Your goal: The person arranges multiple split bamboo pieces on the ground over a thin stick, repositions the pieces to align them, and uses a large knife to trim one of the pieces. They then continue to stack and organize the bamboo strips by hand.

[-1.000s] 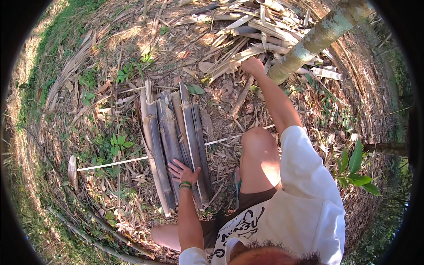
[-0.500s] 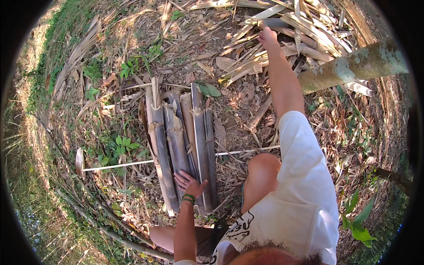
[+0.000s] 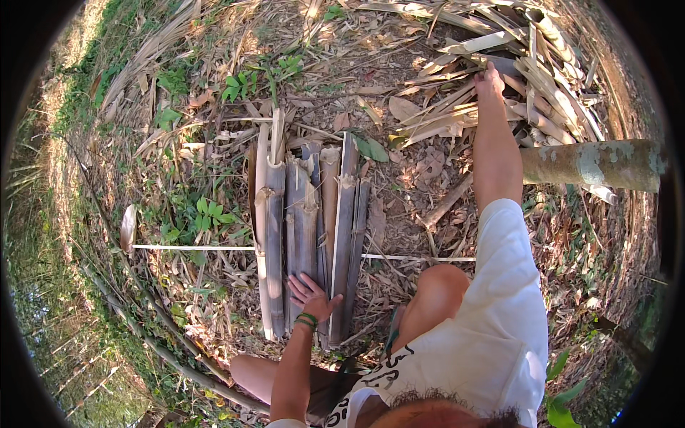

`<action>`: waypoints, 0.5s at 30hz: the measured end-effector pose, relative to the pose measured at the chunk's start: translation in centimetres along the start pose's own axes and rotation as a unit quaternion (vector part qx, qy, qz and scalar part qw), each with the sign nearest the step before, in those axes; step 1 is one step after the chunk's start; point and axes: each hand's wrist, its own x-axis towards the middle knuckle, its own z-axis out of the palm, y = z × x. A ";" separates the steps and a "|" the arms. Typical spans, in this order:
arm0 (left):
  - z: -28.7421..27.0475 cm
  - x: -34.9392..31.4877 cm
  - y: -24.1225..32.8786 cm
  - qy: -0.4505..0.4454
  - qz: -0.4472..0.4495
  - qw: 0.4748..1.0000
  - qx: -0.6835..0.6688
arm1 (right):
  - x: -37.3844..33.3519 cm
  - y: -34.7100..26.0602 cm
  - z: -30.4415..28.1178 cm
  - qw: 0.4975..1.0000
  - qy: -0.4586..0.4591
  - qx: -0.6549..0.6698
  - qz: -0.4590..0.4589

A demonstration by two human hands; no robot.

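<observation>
My left hand (image 3: 315,299), with a green band at the wrist, rests flat with fingers spread on the near part of a bundle of split bamboo pieces (image 3: 302,214). These dark grey and tan lengths lie side by side, with ragged far ends. A thin pale strip (image 3: 193,247) runs crosswise beneath them and shows on both sides. Far to the right, my right arm is stretched out to a pile of split bamboo (image 3: 556,89). There my right hand (image 3: 489,82) is closed at the end of a dark bamboo piece (image 3: 505,65); its fingertips are partly hidden.
A mottled tree trunk (image 3: 592,162) crosses the right side beside the pile. Dry leaves and small green plants (image 3: 210,214) cover the ground. A long thin branch (image 3: 160,360) curves along the lower left. My bent knee (image 3: 439,289) is right of the bundle.
The view has shifted, so the bundle and the pile appear farther right. My left hand stays on the bundle, and my right hand stays at the dark piece in the pile.
</observation>
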 end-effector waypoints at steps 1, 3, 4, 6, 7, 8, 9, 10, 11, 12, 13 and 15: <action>0.1 -0.2 0.0 -0.004 -0.001 1.000 -0.004 | -0.4 0.0 -0.1 1.000 -0.014 0.014 0.015; 0.2 -0.3 0.0 0.003 0.000 1.000 -0.001 | -1.7 -0.4 0.1 0.997 -0.042 0.044 0.040; 0.2 -0.2 0.0 0.007 0.002 1.000 0.001 | -2.9 -0.6 0.1 0.994 -0.077 0.063 0.051; 0.2 0.2 0.4 -0.008 -0.001 1.000 0.005 | -5.8 -0.8 0.8 0.977 -0.162 0.101 0.100; 0.3 -0.3 -0.2 -0.013 -0.022 1.000 0.004 | -10.7 1.8 2.4 0.965 -0.232 0.093 0.083; 0.2 -0.3 -0.2 -0.016 -0.029 0.999 0.000 | -14.9 2.9 3.8 0.951 -0.276 0.089 0.109; 0.0 -0.3 0.0 -0.018 -0.031 0.999 -0.002 | -18.7 3.8 4.8 0.941 -0.312 0.086 0.095; -0.1 -0.4 -0.1 -0.020 -0.041 0.999 -0.007 | -23.2 5.0 5.9 0.939 -0.313 0.082 0.115; -0.2 -0.5 0.0 -0.020 -0.041 0.999 -0.009 | -27.3 5.7 6.8 0.937 -0.315 0.077 0.132; -0.4 -0.5 0.4 -0.021 -0.037 0.999 -0.008 | -30.1 6.1 7.3 0.931 -0.329 0.077 0.136; -0.7 -0.5 0.7 -0.023 -0.035 0.999 -0.009 | -32.6 6.7 7.6 0.925 -0.344 0.076 0.143; -1.3 -0.7 1.5 -0.014 -0.030 0.999 0.001 | -36.9 8.6 7.4 0.909 -0.364 0.097 0.179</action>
